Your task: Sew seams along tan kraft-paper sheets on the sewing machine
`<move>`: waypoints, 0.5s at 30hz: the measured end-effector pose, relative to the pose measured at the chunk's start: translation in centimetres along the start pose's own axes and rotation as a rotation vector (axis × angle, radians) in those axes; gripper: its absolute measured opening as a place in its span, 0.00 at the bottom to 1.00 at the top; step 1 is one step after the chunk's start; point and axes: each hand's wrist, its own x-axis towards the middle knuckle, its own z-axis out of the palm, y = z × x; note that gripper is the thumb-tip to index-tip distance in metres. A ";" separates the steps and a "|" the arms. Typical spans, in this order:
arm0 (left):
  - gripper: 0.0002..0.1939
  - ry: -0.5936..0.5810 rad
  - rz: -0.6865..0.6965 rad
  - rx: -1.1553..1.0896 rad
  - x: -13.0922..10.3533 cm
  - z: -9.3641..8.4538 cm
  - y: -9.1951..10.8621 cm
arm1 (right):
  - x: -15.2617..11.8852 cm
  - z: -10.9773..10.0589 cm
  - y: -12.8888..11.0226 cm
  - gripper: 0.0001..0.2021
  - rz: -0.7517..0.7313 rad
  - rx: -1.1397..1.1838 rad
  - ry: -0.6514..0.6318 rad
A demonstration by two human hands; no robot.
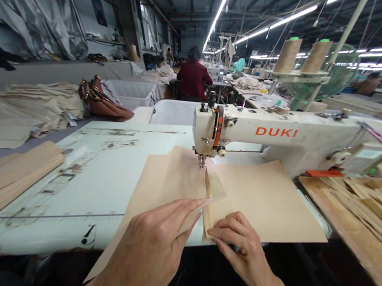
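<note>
Two tan sheets of leather-like material lie under the needle of a white sewing machine (pixel 240 129), a left panel (pixel 160 178) and a right panel (pixel 263 199). A narrow tan strip (pixel 208 214) runs between them toward the presser foot (pixel 202 160). My left hand (pixel 156 240) pinches the left panel's lifted edge between thumb and straight fingers, just in front of the foot. Close to the table's front edge, my right hand (pixel 240 243) grips the near end of the strip between thumb and fingertips. Its curled fingers partly cover that end.
On the right, a wooden board (pixel 320 204) carries many tan strips. Folded tan pieces (pixel 9 180) lie at left, with a brown handbag (pixel 104 101) and stacked fabric (pixel 30 109) behind. White bins (pixel 134 94) stand beyond the table. A person (pixel 194 78) sits farther back.
</note>
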 end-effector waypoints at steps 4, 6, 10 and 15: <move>0.19 0.014 0.016 0.039 0.0 -0.1 0.2 | 0.1 0.1 -0.1 0.13 -0.001 -0.021 -0.013; 0.20 0.014 0.045 0.068 -0.1 -0.3 0.2 | 0.2 0.1 -0.2 0.12 -0.007 -0.031 -0.012; 0.24 0.006 0.160 0.158 -1.0 0.1 0.1 | 0.0 0.2 -0.3 0.10 -0.030 -0.078 -0.006; 0.30 -0.029 0.343 0.260 -4.1 3.1 -0.8 | -1.0 0.6 0.2 0.09 -0.105 -0.141 0.007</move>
